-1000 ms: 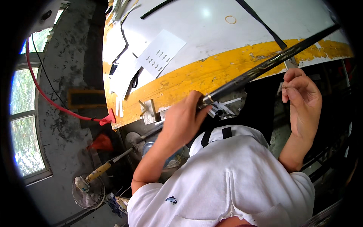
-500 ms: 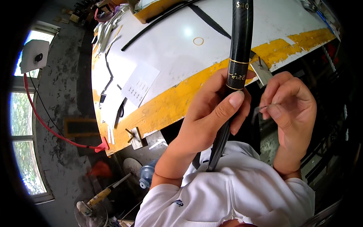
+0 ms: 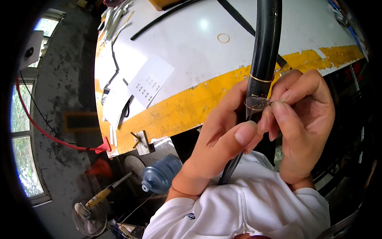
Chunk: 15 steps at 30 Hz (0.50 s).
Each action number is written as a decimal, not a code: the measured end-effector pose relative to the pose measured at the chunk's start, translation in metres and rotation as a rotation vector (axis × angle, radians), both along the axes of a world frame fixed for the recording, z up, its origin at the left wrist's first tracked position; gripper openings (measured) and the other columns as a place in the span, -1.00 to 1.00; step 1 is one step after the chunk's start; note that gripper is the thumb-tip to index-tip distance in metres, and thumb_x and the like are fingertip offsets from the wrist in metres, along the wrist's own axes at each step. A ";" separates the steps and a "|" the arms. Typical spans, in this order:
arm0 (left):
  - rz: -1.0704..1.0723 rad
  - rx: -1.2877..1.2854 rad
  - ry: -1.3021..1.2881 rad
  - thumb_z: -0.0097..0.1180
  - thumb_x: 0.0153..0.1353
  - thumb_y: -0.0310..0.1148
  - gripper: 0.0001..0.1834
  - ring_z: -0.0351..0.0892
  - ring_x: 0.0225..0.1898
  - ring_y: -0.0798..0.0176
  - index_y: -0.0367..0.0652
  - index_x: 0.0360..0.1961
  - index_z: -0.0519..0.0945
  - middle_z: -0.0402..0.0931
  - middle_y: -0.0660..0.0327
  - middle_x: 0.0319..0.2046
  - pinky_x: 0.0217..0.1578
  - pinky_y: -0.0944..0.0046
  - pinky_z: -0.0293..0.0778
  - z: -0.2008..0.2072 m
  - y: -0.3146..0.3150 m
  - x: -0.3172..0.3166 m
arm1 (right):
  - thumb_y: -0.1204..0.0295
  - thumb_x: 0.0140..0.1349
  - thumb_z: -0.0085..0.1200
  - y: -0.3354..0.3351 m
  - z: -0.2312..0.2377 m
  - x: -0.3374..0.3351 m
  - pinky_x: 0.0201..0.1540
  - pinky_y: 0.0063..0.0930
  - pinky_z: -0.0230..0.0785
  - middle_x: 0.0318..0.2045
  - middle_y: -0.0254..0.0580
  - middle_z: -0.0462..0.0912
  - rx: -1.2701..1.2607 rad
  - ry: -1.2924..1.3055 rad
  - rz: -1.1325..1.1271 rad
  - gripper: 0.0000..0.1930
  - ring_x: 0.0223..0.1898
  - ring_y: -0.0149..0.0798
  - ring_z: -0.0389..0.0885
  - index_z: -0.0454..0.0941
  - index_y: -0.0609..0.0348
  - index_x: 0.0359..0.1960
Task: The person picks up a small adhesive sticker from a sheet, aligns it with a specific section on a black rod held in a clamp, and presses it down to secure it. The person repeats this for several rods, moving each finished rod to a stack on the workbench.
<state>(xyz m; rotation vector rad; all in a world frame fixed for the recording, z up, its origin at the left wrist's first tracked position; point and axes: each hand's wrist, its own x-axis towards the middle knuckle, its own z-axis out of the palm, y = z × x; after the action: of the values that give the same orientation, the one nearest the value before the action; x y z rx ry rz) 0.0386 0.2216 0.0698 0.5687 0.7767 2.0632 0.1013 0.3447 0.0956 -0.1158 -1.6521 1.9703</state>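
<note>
A long, shiny black pole (image 3: 266, 47) runs from the top edge, right of the middle, down to the lower middle of the frame. It looks fat up high and thin down low. It has 2 thin gold rings (image 3: 260, 80). A small, clear film (image 3: 258, 103) with squiggly marks sits sideways over the lower ring. I cannot tell if it is stuck.

White table (image 3: 187, 55); sheet (image 3: 153, 75); black strip (image 3: 237, 17)
</note>
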 end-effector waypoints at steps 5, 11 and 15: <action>0.052 -0.031 -0.014 -0.03 0.33 -0.12 -0.34 0.33 -0.44 0.51 -0.39 0.27 0.17 0.41 0.24 -0.31 -0.40 0.54 0.27 -0.003 -0.004 -0.001 | 0.58 0.18 0.00 -0.007 -0.012 -0.006 -0.66 -0.74 0.18 -0.44 -0.16 0.43 0.057 0.014 -0.038 -0.88 -0.64 -0.51 0.43 0.28 0.19 -0.37; 0.114 -0.108 -0.017 -0.18 0.40 -0.19 -0.45 0.34 -0.38 0.50 -0.36 0.27 0.20 0.42 0.23 -0.28 -0.41 0.54 0.25 0.001 -0.008 0.002 | 0.60 0.18 -0.04 -0.012 -0.017 -0.006 -0.68 -0.79 0.16 -0.43 -0.15 0.41 0.148 0.016 -0.076 -0.89 -0.67 -0.53 0.42 0.27 0.19 -0.35; 0.240 -0.384 0.007 -0.13 0.24 0.02 -0.22 0.31 -0.41 0.50 -0.48 0.25 0.21 0.42 0.25 -0.37 -0.37 0.53 0.23 0.012 -0.004 0.009 | 0.63 0.18 -0.06 -0.016 -0.020 -0.006 -0.69 -0.79 0.16 -0.43 -0.16 0.39 0.199 0.056 -0.085 -0.88 -0.68 -0.54 0.41 0.26 0.20 -0.32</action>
<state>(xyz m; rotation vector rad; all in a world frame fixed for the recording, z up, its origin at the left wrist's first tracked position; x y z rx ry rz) 0.0481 0.2180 0.0817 0.2778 1.2600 2.0485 0.0948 0.3290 0.0754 -0.0546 -1.7667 1.7210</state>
